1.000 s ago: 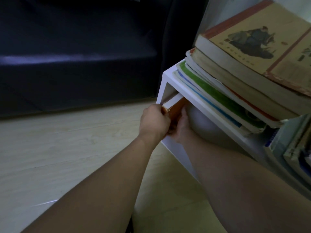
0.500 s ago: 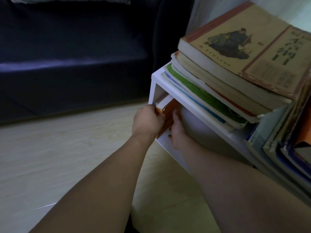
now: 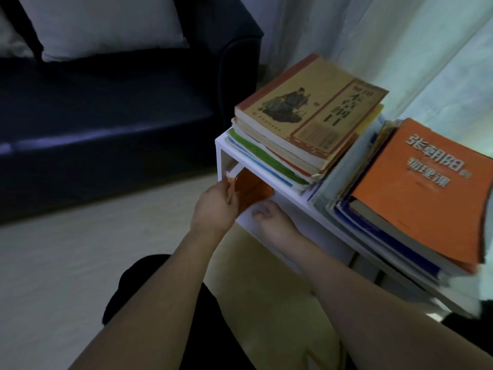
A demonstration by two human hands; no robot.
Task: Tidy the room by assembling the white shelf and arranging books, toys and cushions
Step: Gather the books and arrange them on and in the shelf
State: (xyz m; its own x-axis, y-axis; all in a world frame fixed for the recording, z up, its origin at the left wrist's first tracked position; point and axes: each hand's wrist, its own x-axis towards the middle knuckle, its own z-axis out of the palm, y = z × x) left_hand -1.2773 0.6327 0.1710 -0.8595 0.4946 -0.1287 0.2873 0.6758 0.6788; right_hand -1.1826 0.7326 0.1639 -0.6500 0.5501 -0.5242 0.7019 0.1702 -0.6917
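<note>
Left hand (image 3: 217,206) pinches spine edge of orange book (image 3: 252,189), leaning inside open end compartment of white shelf (image 3: 269,225); right hand (image 3: 269,220) loosely curled below it, contact unclear. Sofa (image 3: 106,124) well apart, bare floor (image 3: 80,249) between: ample room. Book likely light, floppy; support cover flat. Compartment's front edges close around it; book stacks (image 3: 306,124) overhead.

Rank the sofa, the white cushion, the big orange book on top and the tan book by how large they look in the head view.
1. Sofa
2. White cushion
3. Orange book and tan book: they look alike, and the orange one lies nearer the camera, so I leave them unranked.
</note>
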